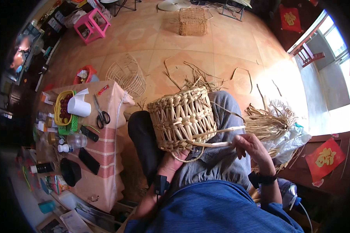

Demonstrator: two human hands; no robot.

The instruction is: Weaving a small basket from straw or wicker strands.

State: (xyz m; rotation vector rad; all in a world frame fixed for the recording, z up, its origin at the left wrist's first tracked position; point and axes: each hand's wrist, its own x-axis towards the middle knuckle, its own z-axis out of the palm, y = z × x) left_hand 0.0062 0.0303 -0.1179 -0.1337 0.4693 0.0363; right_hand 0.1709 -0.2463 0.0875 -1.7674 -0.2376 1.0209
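Note:
A round woven straw basket with braided bands rests tilted across my lap. My left hand grips its near edge from below, most of the fingers hidden by the weave. Off to the right, my right hand pinches the end of a pale straw strand that runs out from the basket's near edge. Another strand sticks out just above it. A thin loop of straw hangs below the edge beside my left wrist.
A bundle of dry straw lies on a plastic bag at right. The cloth-covered table at left holds scissors, a paper roll and a fruit basket. Beyond are a wire frame, a pink stool and a woven box.

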